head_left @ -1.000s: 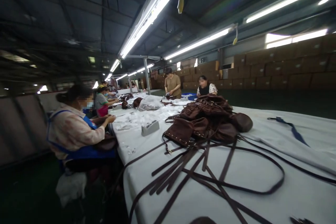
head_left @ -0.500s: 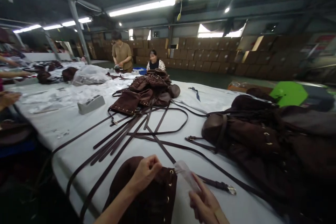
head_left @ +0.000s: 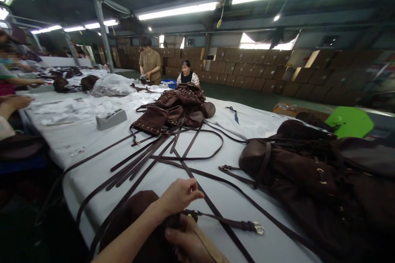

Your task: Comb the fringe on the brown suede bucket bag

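A dark brown suede bag (head_left: 129, 222) lies at the near edge of the white table (head_left: 92, 172), under both my hands. My left hand (head_left: 180, 195) rests on the bag's top edge with its fingers curled and pinched, where a strap ending in a metal buckle (head_left: 256, 227) leaves the bag. Just below it, my right hand (head_left: 183, 243) grips the same edge, thumb pressed on the suede. A tan strip (head_left: 207, 247) runs along that hand; what it is cannot be made out.
Several long brown straps (head_left: 148, 160) cross the table's middle. One pile of brown bags (head_left: 175, 109) lies beyond them, a larger pile (head_left: 308, 172) at right. A grey tape dispenser (head_left: 111, 119) sits at left. Co-workers are along the left edge and far end (head_left: 150, 63). Cartons line the back wall.
The view swung right and down until my hands and the bag came in. My right hand dropped the clear strip it held and closed on the bag beneath my left.
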Demonstrator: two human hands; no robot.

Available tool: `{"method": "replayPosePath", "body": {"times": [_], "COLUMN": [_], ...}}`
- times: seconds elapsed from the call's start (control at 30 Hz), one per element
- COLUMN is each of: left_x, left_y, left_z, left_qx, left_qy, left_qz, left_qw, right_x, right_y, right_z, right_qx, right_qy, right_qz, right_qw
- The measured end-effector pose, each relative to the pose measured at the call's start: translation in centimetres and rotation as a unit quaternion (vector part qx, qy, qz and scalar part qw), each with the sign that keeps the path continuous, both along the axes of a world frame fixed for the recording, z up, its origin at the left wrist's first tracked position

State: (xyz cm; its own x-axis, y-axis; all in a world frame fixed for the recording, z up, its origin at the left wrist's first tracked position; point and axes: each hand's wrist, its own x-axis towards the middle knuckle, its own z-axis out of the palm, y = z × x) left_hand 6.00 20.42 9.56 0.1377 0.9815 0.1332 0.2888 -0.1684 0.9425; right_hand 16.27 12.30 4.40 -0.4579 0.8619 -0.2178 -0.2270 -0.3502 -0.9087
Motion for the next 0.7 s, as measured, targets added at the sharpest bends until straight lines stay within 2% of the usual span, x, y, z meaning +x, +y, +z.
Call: {"method": "replayPosePath", "body": {"times": [0.1,0.2,0.23,0.27,0.3,0.37,0.43,0.53,0.63,0.7], "left_x": [-2.6,-6.0,-6.8,-7.3,-7.4,-6.5,-4.8,-2.6,-1.6,-1.1], "left_y": [-0.2,-2.2,-3.3,-4.5,-5.7,-7.7,-8.8,-8.4,-7.2,-6.6], "left_z": [0.2,-0.8,-1.5,-2.3,-3.1,-4.7,-5.7,-6.1,-6.1,-6.2], "left_qx": [0.014,0.015,0.006,-0.006,-0.020,-0.030,-0.021,0.008,0.022,0.011], "left_qy": [-0.038,-0.184,-0.227,-0.246,-0.231,-0.125,0.015,0.138,0.175,0.205], "left_qz": [0.066,0.186,0.200,0.185,0.140,0.038,-0.001,-0.007,-0.062,-0.070], "left_qw": [0.997,0.965,0.953,0.951,0.963,0.991,1.000,0.990,0.982,0.976], "right_x": [-0.5,-0.1,0.1,0.4,0.7,1.1,1.3,1.4,1.6,1.8], "right_y": [-0.6,-0.6,-0.5,-0.4,-0.4,-0.3,-0.3,-0.7,-1.0,-1.1], "right_z": [-1.2,-1.7,-1.8,-1.8,-1.9,-1.7,-1.2,0.1,1.2,1.3], "right_qx": [-0.049,-0.079,-0.088,-0.096,-0.101,-0.103,-0.089,-0.049,-0.025,-0.018], "right_qy": [0.094,0.191,0.202,0.201,0.193,0.175,0.170,0.173,0.170,0.171], "right_qz": [0.031,-0.006,-0.016,-0.021,-0.021,-0.026,-0.046,-0.088,-0.101,-0.102], "right_qw": [0.994,0.978,0.975,0.975,0.976,0.979,0.980,0.980,0.980,0.980]}}
